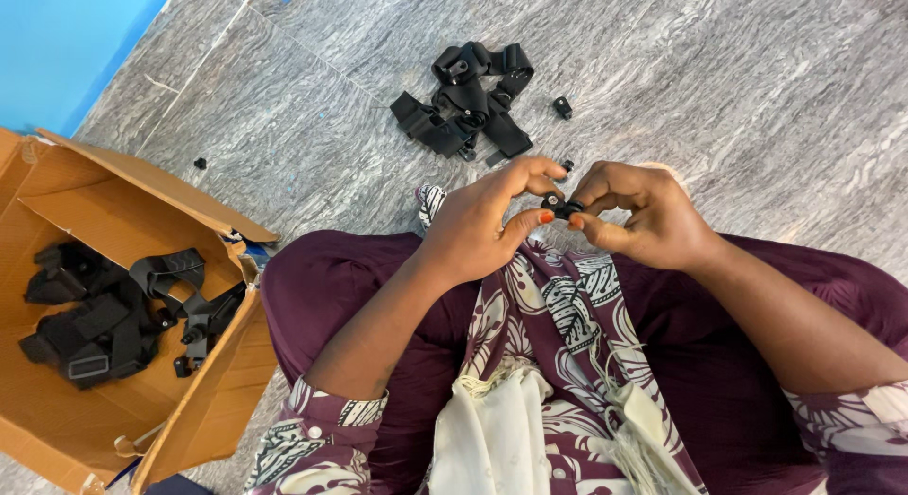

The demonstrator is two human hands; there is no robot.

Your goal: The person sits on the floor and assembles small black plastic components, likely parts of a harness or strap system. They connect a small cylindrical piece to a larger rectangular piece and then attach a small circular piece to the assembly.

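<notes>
Sitting on grey veined stone floor, smooth and polished-looking. Pinching a small black clip, hard plastic, between both hands above the lap. Left hand clamping thumb and forefinger on the clip's left end; right hand closing thumb and fingertips on its right end. Clip lying between the two sets of fingertips, mostly hidden, showing only a dark, glossy, rounded bit with a pale spot. Wearing purple patterned cloth with a cream fringed scarf. Lying near the floor's top edge: tangled black webbing straps with buckles, plus a small black piece just beside them. Standing at the left edge: open brown cardboard box, holding more black straps.
</notes>
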